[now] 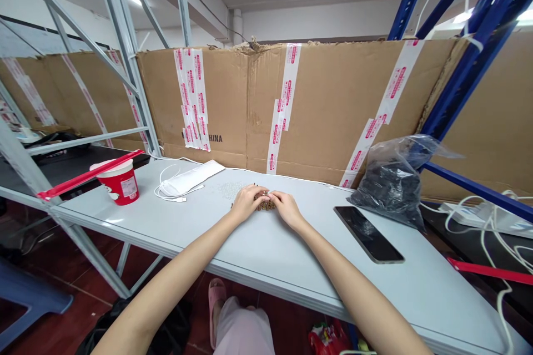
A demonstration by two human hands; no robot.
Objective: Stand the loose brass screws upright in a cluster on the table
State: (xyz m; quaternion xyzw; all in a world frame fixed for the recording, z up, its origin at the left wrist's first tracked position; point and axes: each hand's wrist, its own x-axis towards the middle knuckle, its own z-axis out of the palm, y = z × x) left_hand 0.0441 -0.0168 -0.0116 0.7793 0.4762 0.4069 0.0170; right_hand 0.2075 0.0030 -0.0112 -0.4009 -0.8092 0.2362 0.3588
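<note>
A pile of small brown-gold pieces, perhaps beads, lies on the grey-white table, partly covered by my hands. My left hand rests over the pile's left side, fingers bent inward, thumb toward the middle. From the right, my right hand meets it, its thumb and finger pinched close to the left fingertips. Whatever the fingertips hold is too small to make out. Behind my left hand, small clear pieces are scattered on the tabletop.
On the left stand a red and white cup and a white power strip or box with cable. A phone and a dark-filled plastic bag lie right. Taped cardboard walls the back; blue posts rise right.
</note>
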